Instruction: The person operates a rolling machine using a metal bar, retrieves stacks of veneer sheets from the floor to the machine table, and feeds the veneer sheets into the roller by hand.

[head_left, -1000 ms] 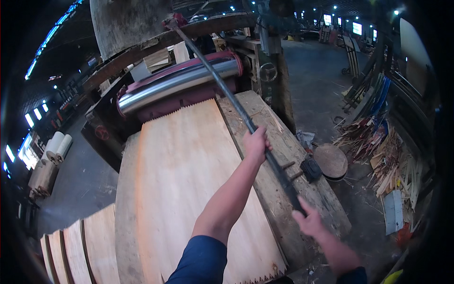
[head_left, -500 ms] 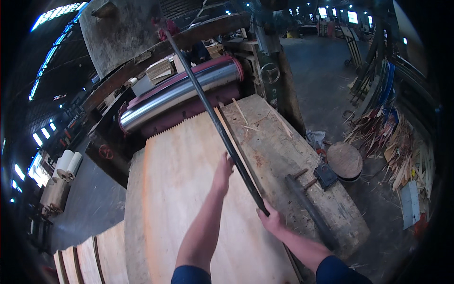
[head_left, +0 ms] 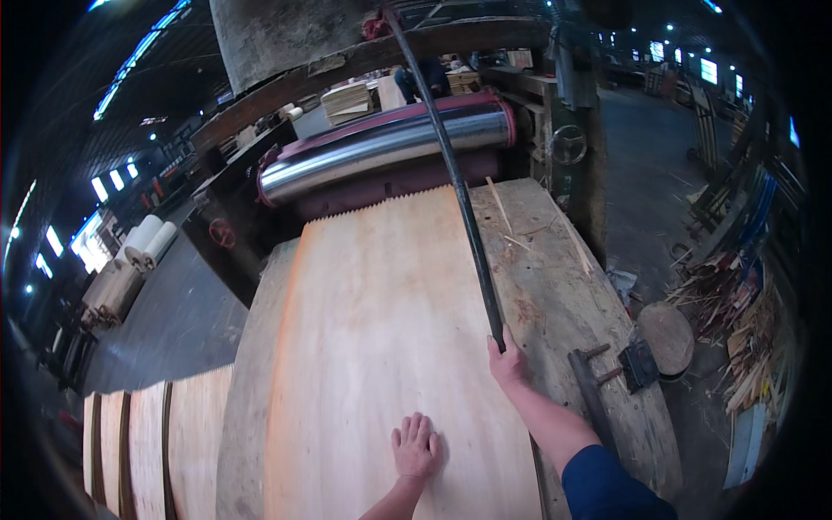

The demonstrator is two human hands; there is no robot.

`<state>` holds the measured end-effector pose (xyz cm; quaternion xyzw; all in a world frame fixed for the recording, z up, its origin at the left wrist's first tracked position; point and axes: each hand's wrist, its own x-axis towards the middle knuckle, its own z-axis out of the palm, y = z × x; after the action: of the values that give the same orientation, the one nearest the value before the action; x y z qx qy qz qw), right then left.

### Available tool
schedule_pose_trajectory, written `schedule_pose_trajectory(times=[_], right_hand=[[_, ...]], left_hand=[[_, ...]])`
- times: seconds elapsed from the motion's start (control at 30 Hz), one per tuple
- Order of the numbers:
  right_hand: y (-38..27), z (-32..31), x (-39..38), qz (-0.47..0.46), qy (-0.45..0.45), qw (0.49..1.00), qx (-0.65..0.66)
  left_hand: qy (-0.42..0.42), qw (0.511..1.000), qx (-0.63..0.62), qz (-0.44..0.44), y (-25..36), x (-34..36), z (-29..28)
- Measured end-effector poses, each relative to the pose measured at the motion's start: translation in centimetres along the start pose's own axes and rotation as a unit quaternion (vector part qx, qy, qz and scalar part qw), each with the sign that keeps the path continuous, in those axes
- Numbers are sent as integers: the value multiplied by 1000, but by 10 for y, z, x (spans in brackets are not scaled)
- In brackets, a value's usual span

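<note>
A wide pale wood veneer sheet [head_left: 373,303] lies along the worn wooden bench, its jagged far edge close to a shiny steel roller [head_left: 390,147]. My left hand [head_left: 417,446] rests flat on the sheet's near part with the fingers stretched out. My right hand [head_left: 508,357] grips the lower end of a long dark pole [head_left: 468,221] above the sheet's right edge. From there the pole slants up and away past the roller to the top of the frame, where something red is at its upper end.
A black box-shaped device [head_left: 639,364] and a metal bar with handles [head_left: 592,394] lie on the bench's right side. A round wooden-topped stool [head_left: 666,338] stands beyond it. Scrap strips [head_left: 754,347] are heaped at right. Stacked veneer [head_left: 195,433] is at lower left; a person stands behind the roller.
My left hand has come away from beside the pole and down onto the near part of the sheet. The right hand keeps its grip on the pole. The view has shifted.
</note>
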<state>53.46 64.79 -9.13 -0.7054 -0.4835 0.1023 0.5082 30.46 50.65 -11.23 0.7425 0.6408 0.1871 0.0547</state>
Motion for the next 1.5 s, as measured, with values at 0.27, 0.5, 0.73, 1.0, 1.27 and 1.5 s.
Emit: schedule_pose_trajectory(times=[0.27,0.5,0.73,1.0,1.27,1.5], right_hand=[[-18,-3,2,56,-37,997,-44],[-8,1,20,194,-137,971,-5],[-8,3,18,180,-89,979,-47],[-4,13,17,197,-79,972,-102],[-12,7,17,195,-75,970,-125],[-22,4,15,208,-74,966,-133]], left_hand=[[30,999,7,12,-3,3,2],[36,999,-15,11,-2,2,2],[43,999,-16,18,-1,2,4],[53,998,-16,20,0,4,2],[16,1000,-16,8,1,4,3],[12,1000,-5,8,0,4,1]])
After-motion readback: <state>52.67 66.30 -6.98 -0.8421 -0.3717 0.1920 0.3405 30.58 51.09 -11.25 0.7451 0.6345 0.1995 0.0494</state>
